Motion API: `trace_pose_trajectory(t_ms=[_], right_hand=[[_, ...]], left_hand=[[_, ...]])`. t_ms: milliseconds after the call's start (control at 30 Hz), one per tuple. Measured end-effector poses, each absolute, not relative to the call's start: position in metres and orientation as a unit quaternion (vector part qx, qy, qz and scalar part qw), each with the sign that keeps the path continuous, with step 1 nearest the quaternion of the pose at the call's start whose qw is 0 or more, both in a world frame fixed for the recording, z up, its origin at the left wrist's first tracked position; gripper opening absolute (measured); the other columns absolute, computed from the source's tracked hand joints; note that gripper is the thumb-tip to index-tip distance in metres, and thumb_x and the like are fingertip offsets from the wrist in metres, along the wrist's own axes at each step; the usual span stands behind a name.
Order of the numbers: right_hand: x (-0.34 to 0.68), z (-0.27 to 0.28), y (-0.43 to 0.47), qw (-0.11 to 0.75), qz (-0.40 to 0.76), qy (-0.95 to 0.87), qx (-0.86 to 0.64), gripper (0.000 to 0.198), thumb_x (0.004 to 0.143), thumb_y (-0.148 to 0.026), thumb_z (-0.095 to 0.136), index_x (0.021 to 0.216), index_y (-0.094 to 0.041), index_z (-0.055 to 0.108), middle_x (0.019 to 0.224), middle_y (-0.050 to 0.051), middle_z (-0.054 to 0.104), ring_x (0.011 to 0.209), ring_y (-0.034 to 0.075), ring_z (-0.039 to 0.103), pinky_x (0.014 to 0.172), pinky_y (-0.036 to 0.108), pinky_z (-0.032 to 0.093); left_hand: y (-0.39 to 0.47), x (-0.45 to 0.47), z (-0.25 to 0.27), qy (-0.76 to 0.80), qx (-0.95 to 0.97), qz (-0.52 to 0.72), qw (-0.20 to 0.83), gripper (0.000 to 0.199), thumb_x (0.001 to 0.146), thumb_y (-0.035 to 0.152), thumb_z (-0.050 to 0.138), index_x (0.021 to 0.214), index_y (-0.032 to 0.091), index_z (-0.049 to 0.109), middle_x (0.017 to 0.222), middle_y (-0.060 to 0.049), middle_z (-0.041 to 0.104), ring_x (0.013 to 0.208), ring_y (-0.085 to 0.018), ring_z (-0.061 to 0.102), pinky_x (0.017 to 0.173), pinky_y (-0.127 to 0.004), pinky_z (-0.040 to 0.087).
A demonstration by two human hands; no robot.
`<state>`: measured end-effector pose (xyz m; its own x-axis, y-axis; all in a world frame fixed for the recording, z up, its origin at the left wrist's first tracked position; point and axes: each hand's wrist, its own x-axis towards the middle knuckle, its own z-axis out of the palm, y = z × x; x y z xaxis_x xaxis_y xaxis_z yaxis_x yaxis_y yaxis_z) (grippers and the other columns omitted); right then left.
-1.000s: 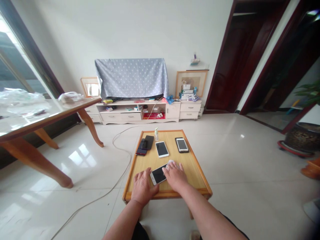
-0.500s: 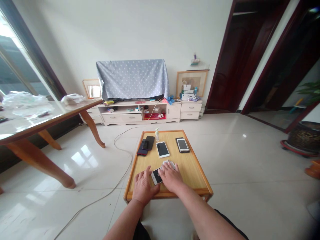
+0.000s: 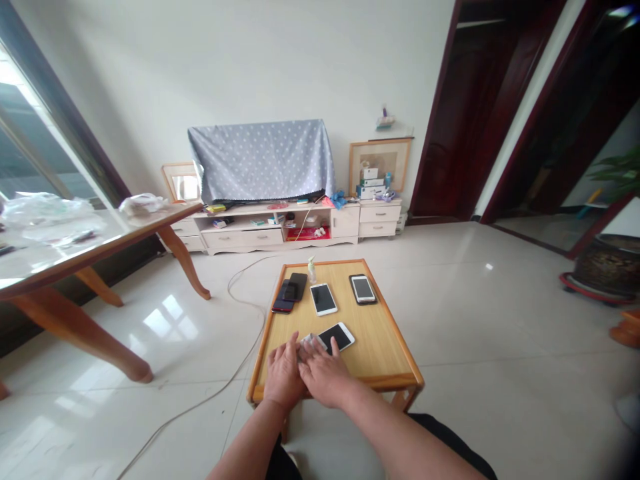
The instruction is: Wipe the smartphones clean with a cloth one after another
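A white-framed phone [image 3: 339, 337] with a dark screen lies slanted near the front of the small wooden table. My right hand [image 3: 324, 375] lies across the phone's left end, its fingers pressing down on a crumpled whitish cloth [image 3: 313, 340]. My left hand [image 3: 284, 375] sits close against the right one, with its fingers bent round the phone's left end. The left thumb and that end of the phone are hidden under the hands. Just beyond lies a larger white tablet [image 3: 324, 299], screen up.
Dark phones [image 3: 291, 292] overlap at the table's left, by a small pump bottle [image 3: 312, 269]. A white phone [image 3: 363, 288] rests on a dark one at the right. The table's raised wooden rim [image 3: 395, 313] surrounds them. A cable [image 3: 250, 353] crosses the floor.
My right hand has slid left along the phone with the cloth, uncovering the phone's right end. The hands now touch. The left hand has barely moved.
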<state>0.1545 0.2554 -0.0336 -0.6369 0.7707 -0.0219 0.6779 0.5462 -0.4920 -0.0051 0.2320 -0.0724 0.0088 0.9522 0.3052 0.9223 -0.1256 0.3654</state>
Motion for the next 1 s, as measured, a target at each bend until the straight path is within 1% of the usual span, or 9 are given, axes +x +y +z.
trace_pose_trajectory(t_ms=[100, 200, 267, 400, 600, 667, 767, 900, 1000], right_hand=[[0.168, -0.034, 0.248, 0.094, 0.23, -0.879, -0.406, 0.059, 0.106, -0.05, 0.014, 0.157, -0.029, 0.035, 0.162, 0.003, 0.033, 0.153, 0.024, 0.019, 0.12, 0.059, -0.012], [0.194, -0.03, 0.26, 0.066, 0.225, -0.853, -0.466, 0.06, 0.106, -0.05, 0.011, 0.155, -0.028, 0.038, 0.164, 0.002, 0.029, 0.154, 0.024, 0.017, 0.12, 0.059, -0.01], [0.21, -0.028, 0.274, 0.046, 0.215, -0.821, -0.526, 0.061, 0.106, -0.049, 0.01, 0.156, -0.027, 0.037, 0.165, 0.003, 0.027, 0.154, 0.025, 0.016, 0.119, 0.061, -0.007], [0.216, -0.027, 0.281, 0.042, 0.19, -0.794, -0.575, 0.063, 0.106, -0.05, 0.012, 0.156, -0.022, 0.036, 0.165, 0.007, 0.027, 0.154, 0.027, 0.016, 0.119, 0.061, -0.007], [0.187, -0.031, 0.238, 0.092, 0.22, -0.868, -0.435, 0.062, 0.106, -0.052, 0.012, 0.153, -0.025, 0.042, 0.161, 0.007, 0.036, 0.152, 0.024, 0.023, 0.122, 0.056, -0.004], [0.187, -0.032, 0.234, 0.102, 0.223, -0.874, -0.419, 0.061, 0.107, -0.052, 0.013, 0.152, -0.026, 0.043, 0.16, 0.007, 0.038, 0.151, 0.023, 0.025, 0.122, 0.055, -0.004], [0.202, -0.032, 0.251, 0.092, 0.214, -0.844, -0.482, 0.06, 0.106, -0.051, 0.015, 0.151, -0.025, 0.045, 0.16, 0.007, 0.038, 0.151, 0.024, 0.027, 0.121, 0.057, -0.003], [0.22, -0.031, 0.278, 0.068, 0.169, -0.784, -0.593, 0.062, 0.106, -0.048, 0.019, 0.153, -0.016, 0.043, 0.16, 0.013, 0.036, 0.151, 0.028, 0.025, 0.121, 0.059, -0.003], [0.21, -0.034, 0.271, 0.075, 0.159, -0.801, -0.572, 0.063, 0.106, -0.048, 0.021, 0.153, -0.013, 0.042, 0.16, 0.015, 0.035, 0.152, 0.028, 0.021, 0.123, 0.054, -0.003]], left_hand=[[0.232, -0.004, -0.071, 0.663, 0.708, 0.242, 0.031, 0.074, 0.077, 0.025, 0.061, 0.146, 0.02, 0.034, 0.129, -0.012, 0.067, 0.124, -0.03, 0.057, 0.109, -0.047, 0.034], [0.232, -0.001, -0.067, 0.67, 0.698, 0.25, 0.029, 0.07, 0.076, 0.039, 0.067, 0.139, 0.022, 0.042, 0.127, -0.01, 0.068, 0.125, -0.032, 0.056, 0.11, -0.049, 0.033], [0.232, 0.001, -0.065, 0.668, 0.699, 0.253, 0.025, 0.069, 0.074, 0.043, 0.069, 0.136, 0.022, 0.045, 0.126, -0.01, 0.068, 0.125, -0.032, 0.056, 0.111, -0.048, 0.033], [0.231, 0.002, -0.063, 0.663, 0.706, 0.247, 0.012, 0.063, 0.071, 0.037, 0.07, 0.13, 0.023, 0.051, 0.126, -0.01, 0.067, 0.126, -0.032, 0.055, 0.113, -0.048, 0.03], [0.232, -0.001, -0.066, 0.665, 0.708, 0.237, 0.022, 0.066, 0.071, 0.035, 0.067, 0.132, 0.02, 0.048, 0.128, -0.012, 0.067, 0.127, -0.031, 0.055, 0.114, -0.048, 0.028], [0.232, -0.001, -0.067, 0.663, 0.71, 0.237, 0.026, 0.067, 0.07, 0.034, 0.068, 0.132, 0.02, 0.048, 0.129, -0.012, 0.066, 0.127, -0.03, 0.054, 0.115, -0.048, 0.028], [0.232, 0.0, -0.064, 0.665, 0.706, 0.243, 0.02, 0.063, 0.071, 0.038, 0.068, 0.129, 0.022, 0.05, 0.128, -0.01, 0.066, 0.127, -0.03, 0.054, 0.116, -0.047, 0.026], [0.231, 0.003, -0.061, 0.667, 0.704, 0.245, 0.014, 0.061, 0.07, 0.036, 0.068, 0.127, 0.023, 0.052, 0.127, -0.009, 0.067, 0.126, -0.029, 0.055, 0.117, -0.046, 0.025], [0.231, 0.002, -0.062, 0.667, 0.703, 0.246, 0.016, 0.061, 0.07, 0.036, 0.068, 0.128, 0.023, 0.052, 0.127, -0.009, 0.066, 0.127, -0.03, 0.054, 0.117, -0.047, 0.024]])
